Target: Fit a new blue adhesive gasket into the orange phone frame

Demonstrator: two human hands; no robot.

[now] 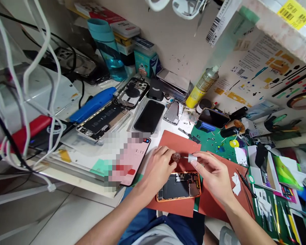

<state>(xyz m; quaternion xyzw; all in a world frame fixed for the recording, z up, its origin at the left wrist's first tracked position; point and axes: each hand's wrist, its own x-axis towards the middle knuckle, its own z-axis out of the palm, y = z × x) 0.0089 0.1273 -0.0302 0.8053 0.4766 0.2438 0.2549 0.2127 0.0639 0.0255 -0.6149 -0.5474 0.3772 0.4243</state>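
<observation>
My left hand [161, 164] is closed around a small brown bottle [176, 156], mostly hidden by the fingers. In my right hand [215, 172], thumb and fingers pinch a silvery cap [192, 158]. A thin dark rod runs from this cap toward the bottle's mouth; whether its tip is inside I cannot tell. Just below both hands lies an opened phone [180, 188] with an orange frame, its dark battery and circuit board exposed. It rests on a reddish-brown mat [173, 208].
Left of my left hand, a lit phone [130, 161] lies near the table edge. Behind are a black-screened phone [149, 116] and opened phone housings [104, 122]. A yellow spray can [201, 86] stands at the back. Tweezers [246, 182] and several tools lie on the right.
</observation>
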